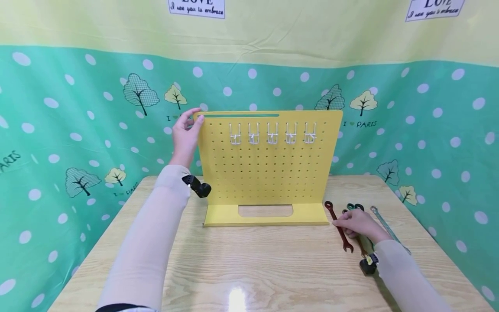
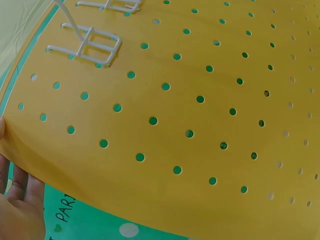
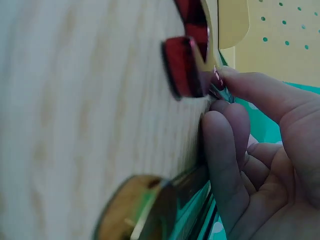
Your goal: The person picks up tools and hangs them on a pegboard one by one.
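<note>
My left hand (image 1: 186,138) grips the upper left corner of an upright yellow pegboard (image 1: 269,173), thumb in front and fingers reaching behind its edge. In the left wrist view only part of that hand (image 2: 20,205) shows at the board's edge. Over at the right of the table, my right hand (image 1: 360,223) pinches a red combination wrench (image 1: 338,229) near the middle. The wrench's open end (image 3: 185,70) looms close in the right wrist view. Beside and partly under this hand lie a bronze wrench (image 1: 362,247), a green wrench (image 1: 351,206) and a dark wrench (image 1: 359,206).
Several white wire hooks (image 1: 273,134) line the pegboard's upper part. A silver-blue wrench (image 1: 386,226) lies to the right of the right hand. The board's base has an oblong cutout and stands on a wooden table (image 1: 249,255). A green dotted curtain (image 1: 273,82) hangs behind.
</note>
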Motion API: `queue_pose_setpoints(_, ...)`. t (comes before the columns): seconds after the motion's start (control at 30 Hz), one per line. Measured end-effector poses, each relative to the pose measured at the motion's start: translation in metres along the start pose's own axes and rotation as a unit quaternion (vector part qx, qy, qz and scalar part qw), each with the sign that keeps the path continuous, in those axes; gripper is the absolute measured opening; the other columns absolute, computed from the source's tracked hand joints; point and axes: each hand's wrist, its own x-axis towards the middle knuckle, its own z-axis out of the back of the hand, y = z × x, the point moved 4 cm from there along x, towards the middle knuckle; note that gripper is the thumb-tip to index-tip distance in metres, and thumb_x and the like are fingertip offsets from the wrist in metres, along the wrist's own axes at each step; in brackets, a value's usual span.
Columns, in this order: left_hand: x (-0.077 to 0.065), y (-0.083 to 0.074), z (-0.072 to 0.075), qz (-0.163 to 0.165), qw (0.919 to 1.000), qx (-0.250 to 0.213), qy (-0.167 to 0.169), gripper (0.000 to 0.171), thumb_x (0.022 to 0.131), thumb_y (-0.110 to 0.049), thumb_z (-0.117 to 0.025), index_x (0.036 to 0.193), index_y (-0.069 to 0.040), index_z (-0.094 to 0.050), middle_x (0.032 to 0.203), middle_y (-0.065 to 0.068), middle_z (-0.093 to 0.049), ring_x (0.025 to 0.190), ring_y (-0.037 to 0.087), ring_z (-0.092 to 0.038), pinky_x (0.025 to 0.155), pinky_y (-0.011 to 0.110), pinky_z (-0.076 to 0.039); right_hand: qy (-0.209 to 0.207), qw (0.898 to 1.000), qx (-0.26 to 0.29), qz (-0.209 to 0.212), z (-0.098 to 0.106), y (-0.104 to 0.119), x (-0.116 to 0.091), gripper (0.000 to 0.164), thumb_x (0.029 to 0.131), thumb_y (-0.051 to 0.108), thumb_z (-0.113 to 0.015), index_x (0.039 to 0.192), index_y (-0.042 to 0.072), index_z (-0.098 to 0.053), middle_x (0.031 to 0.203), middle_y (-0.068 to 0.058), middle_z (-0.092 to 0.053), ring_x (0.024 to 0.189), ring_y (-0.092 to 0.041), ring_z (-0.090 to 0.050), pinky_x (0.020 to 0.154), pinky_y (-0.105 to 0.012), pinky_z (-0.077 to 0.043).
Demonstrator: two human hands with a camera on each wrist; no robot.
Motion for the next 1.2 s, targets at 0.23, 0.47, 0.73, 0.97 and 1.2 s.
queue_pose_setpoints(0.23,0.0026,0.0012,0.0007,0.007,0.9999,-0.006,0.005,0.037,0.096,-0.036,-0.067,0.132,-0.027,-0.065,0.114,0.005,-0.062,0.101,0.021,-0.062,0.093,0.035,-0.053,-0.002,1.000,-0.009,-0.013,-0.0010,-0.0024,0.0031,0.038,0.092,0.031,-0.073,0.064,0.010,-0.058,0.058,0.002,-0.048,0.056,-0.013,-0.049,0.054,-0.027,-0.049)
queue_pose_setpoints(0.47,0.0041,0.0022,0.0014,0.000,1.0000,-0.001,0.003,0.035,0.096,-0.036,-0.067,0.130,-0.026,-0.066,0.110,0.004,-0.061,0.098,0.019,-0.062,0.091,0.035,-0.053,-0.005,1.000,-0.007,-0.017,-0.0001,-0.0034,0.0055,0.049,0.092,0.032,-0.073,0.057,0.015,-0.043,0.054,0.003,-0.042,0.052,-0.013,-0.044,0.053,-0.025,-0.044)
queue_pose_setpoints(0.73,0.0034,0.0023,0.0014,-0.002,1.0000,0.001,0.004,0.037,0.096,-0.036,-0.067,0.132,-0.025,-0.065,0.111,0.005,-0.062,0.100,0.020,-0.063,0.092,0.035,-0.053,-0.020,0.999,-0.029,-0.010,0.0002,-0.0026,0.0022,0.039,0.091,0.033,-0.074,0.064,0.010,-0.058,0.060,0.001,-0.054,0.059,-0.014,-0.056,0.056,-0.027,-0.051)
queue_pose_setpoints(0.97,0.0024,-0.0004,0.0015,-0.003,1.0000,0.002,0.007,0.039,0.096,-0.037,-0.067,0.133,-0.024,-0.064,0.112,0.005,-0.062,0.101,0.021,-0.062,0.093,0.036,-0.052,-0.013,1.000,-0.011,-0.009,-0.0004,-0.0031,0.0019,0.025,0.092,0.030,-0.072,0.086,0.005,-0.070,0.069,-0.001,-0.059,0.064,-0.014,-0.059,0.059,-0.027,-0.053)
queue_pose_setpoints(1.2,0.0000,-0.0010,0.0018,-0.009,0.9999,0.008,0.006,0.038,0.097,-0.035,-0.066,0.133,-0.023,-0.064,0.112,0.005,-0.062,0.099,0.020,-0.062,0.092,0.035,-0.053,-0.004,1.000,-0.004,0.003,0.0001,-0.0025,-0.0006,0.030,0.095,0.027,-0.068,0.097,-0.003,-0.067,0.074,-0.004,-0.058,0.067,-0.016,-0.059,0.062,-0.029,-0.054)
